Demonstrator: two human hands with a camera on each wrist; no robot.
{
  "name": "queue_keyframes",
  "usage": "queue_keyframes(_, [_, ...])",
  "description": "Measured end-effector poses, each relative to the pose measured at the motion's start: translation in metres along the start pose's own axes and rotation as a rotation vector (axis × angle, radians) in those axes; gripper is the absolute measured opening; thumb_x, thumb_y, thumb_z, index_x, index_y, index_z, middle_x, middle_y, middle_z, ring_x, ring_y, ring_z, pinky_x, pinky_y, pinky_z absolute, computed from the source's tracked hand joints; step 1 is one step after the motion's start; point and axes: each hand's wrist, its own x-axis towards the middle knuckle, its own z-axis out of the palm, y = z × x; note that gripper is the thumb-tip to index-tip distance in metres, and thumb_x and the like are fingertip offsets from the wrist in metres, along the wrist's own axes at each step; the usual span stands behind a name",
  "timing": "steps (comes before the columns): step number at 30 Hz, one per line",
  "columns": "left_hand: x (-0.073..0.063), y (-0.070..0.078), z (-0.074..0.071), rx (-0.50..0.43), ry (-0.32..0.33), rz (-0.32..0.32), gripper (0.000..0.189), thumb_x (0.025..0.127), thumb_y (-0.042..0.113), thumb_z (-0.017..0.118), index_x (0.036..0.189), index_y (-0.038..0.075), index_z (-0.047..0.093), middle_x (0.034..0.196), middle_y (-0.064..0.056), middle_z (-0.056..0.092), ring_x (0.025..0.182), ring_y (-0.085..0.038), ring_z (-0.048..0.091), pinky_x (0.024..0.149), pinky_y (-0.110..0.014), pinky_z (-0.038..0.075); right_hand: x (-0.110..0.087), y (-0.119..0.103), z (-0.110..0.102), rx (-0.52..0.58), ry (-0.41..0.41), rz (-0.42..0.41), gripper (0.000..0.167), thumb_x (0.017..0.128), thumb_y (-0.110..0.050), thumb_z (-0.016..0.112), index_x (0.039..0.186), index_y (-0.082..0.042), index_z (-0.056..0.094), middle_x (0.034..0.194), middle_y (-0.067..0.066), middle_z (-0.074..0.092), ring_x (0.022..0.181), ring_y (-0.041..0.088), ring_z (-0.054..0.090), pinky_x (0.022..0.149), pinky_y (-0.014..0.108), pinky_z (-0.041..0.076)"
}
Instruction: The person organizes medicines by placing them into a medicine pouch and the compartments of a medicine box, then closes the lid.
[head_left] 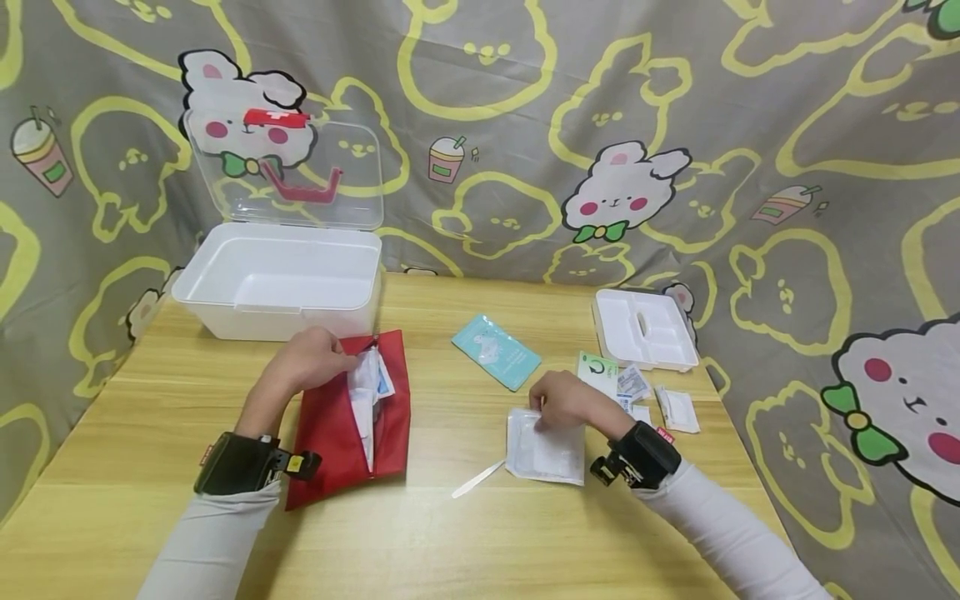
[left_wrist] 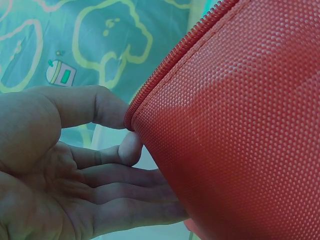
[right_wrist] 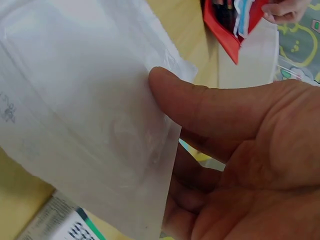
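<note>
My left hand [head_left: 306, 362] pinches the zipped edge of a red fabric pouch [head_left: 326, 429] between thumb and forefinger. In the left wrist view the pouch's woven side [left_wrist: 240, 115] fills the right half. The pouch gapes along its zip, and white packets [head_left: 363, 400] stick out of the opening. My right hand [head_left: 572, 402] grips a flat white sealed packet [head_left: 543, 458] by its edge. Seen from the right wrist, the thumb [right_wrist: 185, 102] presses on the face of that packet [right_wrist: 85, 100], with the fingers behind it. Below the packet's left corner lies a thin white strip [head_left: 477, 480].
Behind the pouch stands a white box [head_left: 262, 321] with its clear lid [head_left: 352, 187] raised. A teal sachet [head_left: 497, 352] lies mid-table. To the right are a green-and-white packet [head_left: 597, 372], small packets [head_left: 678, 412] and a white compartment tray [head_left: 663, 354]. A patterned curtain [head_left: 495, 225] hangs behind.
</note>
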Motion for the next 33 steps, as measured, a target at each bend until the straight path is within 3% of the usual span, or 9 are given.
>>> queue_keyframes(11, [0.000, -0.001, 0.000, -0.005, -0.002, -0.004, 0.034, 0.092, 0.026, 0.068, 0.066, 0.006, 0.059, 0.062, -0.006, 0.052, 0.066, -0.022, 0.057, 0.059, -0.027, 0.046, 0.001, 0.005, -0.025, 0.083, 0.050, -0.017, 0.015, 0.083, -0.014, 0.080, 0.082, -0.011, 0.066, 0.087, 0.005, 0.068, 0.076, 0.018, 0.059, 0.064, 0.027, 0.047])
queue_keyframes(23, [-0.001, 0.001, 0.000, -0.003, 0.001, -0.001, 0.034, 0.092, 0.026, 0.068, 0.066, 0.006, 0.058, 0.061, -0.005, 0.050, 0.065, -0.021, 0.055, 0.059, -0.027, 0.044, 0.021, -0.006, -0.027, 0.225, 0.260, 0.006, 0.020, 0.087, -0.026, 0.078, 0.096, -0.009, 0.072, 0.082, 0.006, 0.066, 0.076, 0.019, 0.058, 0.063, 0.027, 0.045])
queue_keyframes(33, [-0.001, 0.001, 0.000, -0.007, -0.001, -0.006, 0.035, 0.093, 0.027, 0.068, 0.067, 0.005, 0.059, 0.062, -0.006, 0.052, 0.068, -0.022, 0.058, 0.059, -0.027, 0.045, 0.043, -0.037, -0.019, 0.482, 0.348, 0.015, 0.019, 0.089, -0.022, 0.076, 0.100, -0.007, 0.071, 0.084, 0.010, 0.069, 0.071, 0.018, 0.063, 0.057, 0.026, 0.049])
